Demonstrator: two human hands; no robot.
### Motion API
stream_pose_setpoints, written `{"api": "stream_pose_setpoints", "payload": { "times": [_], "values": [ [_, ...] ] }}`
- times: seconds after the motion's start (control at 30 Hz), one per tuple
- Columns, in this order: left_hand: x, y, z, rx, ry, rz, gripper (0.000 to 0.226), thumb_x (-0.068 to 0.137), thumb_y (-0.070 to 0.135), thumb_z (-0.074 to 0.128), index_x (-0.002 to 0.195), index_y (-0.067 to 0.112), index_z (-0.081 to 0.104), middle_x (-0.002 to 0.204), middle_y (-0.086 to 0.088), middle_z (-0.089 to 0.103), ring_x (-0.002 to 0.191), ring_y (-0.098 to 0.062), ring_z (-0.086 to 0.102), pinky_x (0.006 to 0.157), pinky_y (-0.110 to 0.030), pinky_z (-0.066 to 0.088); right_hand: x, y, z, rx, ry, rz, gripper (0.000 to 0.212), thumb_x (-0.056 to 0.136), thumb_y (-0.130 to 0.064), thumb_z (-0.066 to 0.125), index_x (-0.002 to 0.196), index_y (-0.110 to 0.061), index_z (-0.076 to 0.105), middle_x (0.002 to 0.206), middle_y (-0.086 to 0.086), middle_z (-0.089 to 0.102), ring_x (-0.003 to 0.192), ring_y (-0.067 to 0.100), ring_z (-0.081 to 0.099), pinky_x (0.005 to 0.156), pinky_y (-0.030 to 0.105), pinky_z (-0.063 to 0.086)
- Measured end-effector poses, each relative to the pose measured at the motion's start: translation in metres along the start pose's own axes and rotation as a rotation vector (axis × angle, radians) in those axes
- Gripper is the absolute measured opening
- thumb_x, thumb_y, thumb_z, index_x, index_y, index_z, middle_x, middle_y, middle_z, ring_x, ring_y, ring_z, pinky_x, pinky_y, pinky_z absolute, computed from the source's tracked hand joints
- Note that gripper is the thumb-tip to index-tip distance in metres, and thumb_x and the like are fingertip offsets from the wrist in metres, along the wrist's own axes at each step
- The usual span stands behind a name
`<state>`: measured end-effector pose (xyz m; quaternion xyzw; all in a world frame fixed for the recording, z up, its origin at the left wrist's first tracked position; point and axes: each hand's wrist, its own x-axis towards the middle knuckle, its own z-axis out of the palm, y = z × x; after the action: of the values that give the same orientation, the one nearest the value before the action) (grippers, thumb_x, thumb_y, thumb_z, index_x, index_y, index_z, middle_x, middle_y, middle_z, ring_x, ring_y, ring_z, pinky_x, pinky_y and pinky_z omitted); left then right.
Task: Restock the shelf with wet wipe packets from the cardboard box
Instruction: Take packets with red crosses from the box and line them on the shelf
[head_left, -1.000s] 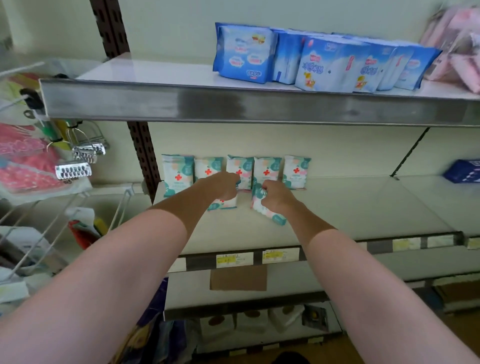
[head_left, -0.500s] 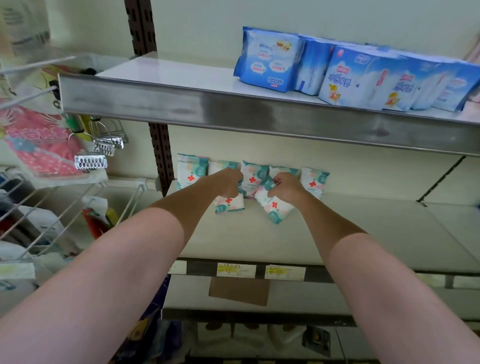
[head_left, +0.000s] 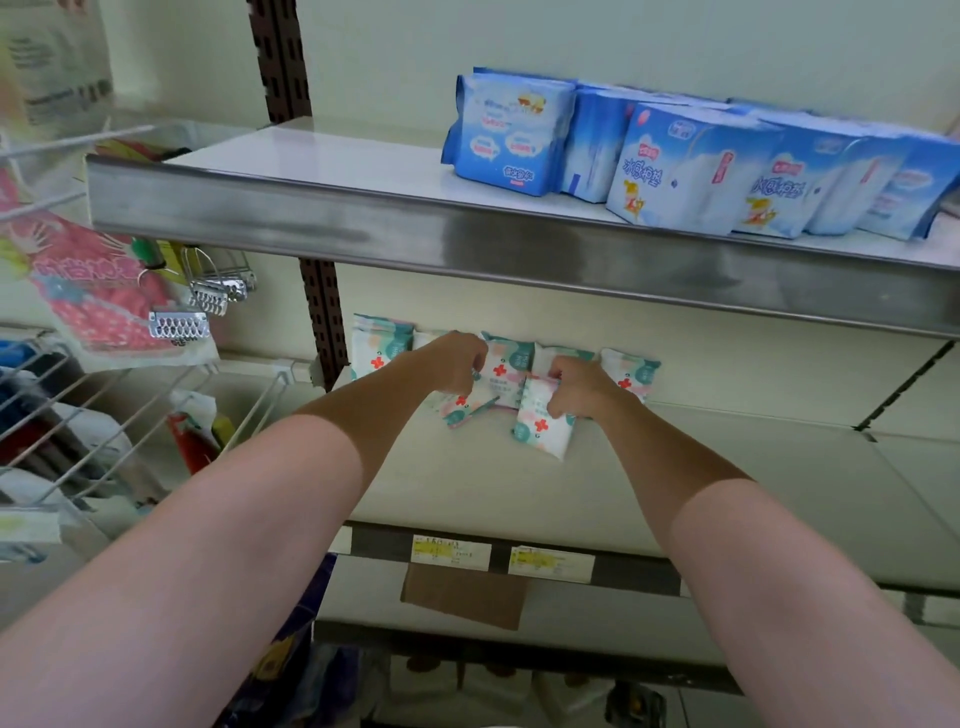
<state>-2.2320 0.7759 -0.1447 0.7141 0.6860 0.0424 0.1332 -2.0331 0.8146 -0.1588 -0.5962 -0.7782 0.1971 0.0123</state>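
Note:
Small white-and-teal wet wipe packets with a red cross stand in a row (head_left: 382, 345) against the back wall of the middle shelf (head_left: 675, 467). My left hand (head_left: 454, 361) grips one packet (head_left: 462, 408), tilted, in front of the row. My right hand (head_left: 582, 387) grips another packet (head_left: 543, 431), also tilted, just above the shelf surface. The cardboard box is out of view.
The upper shelf (head_left: 467, 239) carries several blue packs (head_left: 675, 161) and overhangs my hands. A brown upright post (head_left: 322, 312) bounds the shelf on the left. Beyond it are wire racks (head_left: 104, 415) with hanging goods. Price labels (head_left: 452, 553) line the shelf's front edge.
Both hands have stayed near the back row and shifted their packets a little. The right packet now hangs more upright. The camera has moved closer and tilted up.

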Motion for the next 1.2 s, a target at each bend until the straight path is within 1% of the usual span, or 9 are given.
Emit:
{"api": "stream_pose_setpoints", "payload": {
  "times": [0.07,0.2,0.3,0.47,0.6,0.73,0.83,1.03,1.2],
  "values": [
    [-0.002,-0.001,0.002,0.052,-0.046,-0.008,0.031,0.082,0.001,0.069,0.111,0.011,0.063,0.108,-0.004,0.059,0.097,-0.022,0.058,0.082,-0.026,0.05,0.0,-0.003,0.0,-0.046,-0.027,-0.004,0.045,0.085,-0.007,0.069,0.125,-0.015,0.051,0.112,0.009,0.06,0.098,0.025,0.06,0.088,0.039,0.054],
    [-0.008,-0.003,0.01,0.153,-0.116,-0.051,0.033,0.084,0.007,0.064,0.116,0.007,0.056,0.082,0.004,0.051,0.081,-0.02,0.053,0.087,-0.036,0.054,-0.003,-0.006,0.006,-0.126,-0.09,-0.048,0.052,0.088,-0.017,0.068,0.135,-0.014,0.047,0.118,0.01,0.058,0.1,0.026,0.06,0.088,0.041,0.057],
    [-0.012,-0.005,0.014,0.14,-0.114,-0.071,0.04,0.086,0.006,0.06,0.125,0.009,0.052,0.106,-0.002,0.058,0.089,-0.02,0.052,0.087,-0.033,0.051,-0.002,-0.005,0.009,-0.149,-0.072,-0.078,0.056,0.089,-0.014,0.068,0.14,-0.013,0.045,0.122,0.011,0.059,0.102,0.027,0.061,0.087,0.038,0.056],
    [-0.015,-0.003,0.007,0.07,-0.044,-0.121,0.034,0.084,0.015,0.066,0.117,0.011,0.056,0.094,0.0,0.057,0.087,-0.02,0.059,0.078,-0.03,0.053,0.001,-0.002,0.004,0.0,0.007,-0.062,0.041,0.091,-0.013,0.066,0.129,-0.014,0.051,0.118,0.01,0.06,0.098,0.025,0.061,0.088,0.042,0.057],
    [-0.017,-0.004,0.008,0.049,0.014,-0.156,0.04,0.082,0.024,0.071,0.116,0.019,0.051,0.087,0.001,0.056,0.076,-0.016,0.059,0.062,-0.027,0.05,0.0,0.001,0.012,0.005,-0.006,-0.058,0.045,0.09,-0.016,0.069,0.13,-0.014,0.049,0.121,0.01,0.058,0.1,0.025,0.059,0.088,0.041,0.056],
    [-0.018,-0.009,0.016,-0.107,-0.009,-0.15,0.076,0.08,0.009,0.073,0.141,0.03,0.032,0.105,-0.004,0.058,0.082,-0.02,0.061,0.064,-0.032,0.059,0.0,0.001,0.019,-0.018,0.003,-0.074,0.04,0.09,-0.014,0.067,0.127,-0.014,0.051,0.121,0.01,0.06,0.096,0.023,0.056,0.08,0.033,0.05],
    [-0.018,-0.012,0.018,-0.125,-0.011,-0.136,0.083,0.08,0.008,0.074,0.147,0.028,0.03,0.127,-0.01,0.057,0.093,-0.024,0.061,0.07,-0.032,0.059,0.001,-0.003,0.019,-0.004,0.049,-0.109,0.047,0.09,-0.012,0.068,0.133,-0.015,0.049,0.123,0.01,0.06,0.099,0.023,0.056,0.077,0.031,0.047],
    [-0.018,-0.028,0.012,-0.241,0.092,-0.207,0.058,0.081,0.005,0.067,0.135,0.016,0.048,0.121,-0.01,0.057,0.09,-0.022,0.055,0.063,-0.024,0.048,0.005,-0.021,0.022,0.017,0.054,-0.201,0.057,0.092,-0.007,0.063,0.144,-0.018,0.044,0.132,0.008,0.057,0.114,0.026,0.057,0.086,0.031,0.048],
    [-0.014,-0.044,0.001,-0.43,0.168,-0.303,0.034,0.072,-0.005,0.076,0.096,0.013,0.059,0.098,-0.009,0.06,0.068,-0.013,0.051,0.052,-0.021,0.04,0.013,-0.039,0.025,0.039,0.104,-0.264,0.048,0.087,0.0,0.063,0.13,-0.019,0.054,0.124,0.008,0.06,0.107,0.026,0.059,0.084,0.035,0.05]
  ]
}}
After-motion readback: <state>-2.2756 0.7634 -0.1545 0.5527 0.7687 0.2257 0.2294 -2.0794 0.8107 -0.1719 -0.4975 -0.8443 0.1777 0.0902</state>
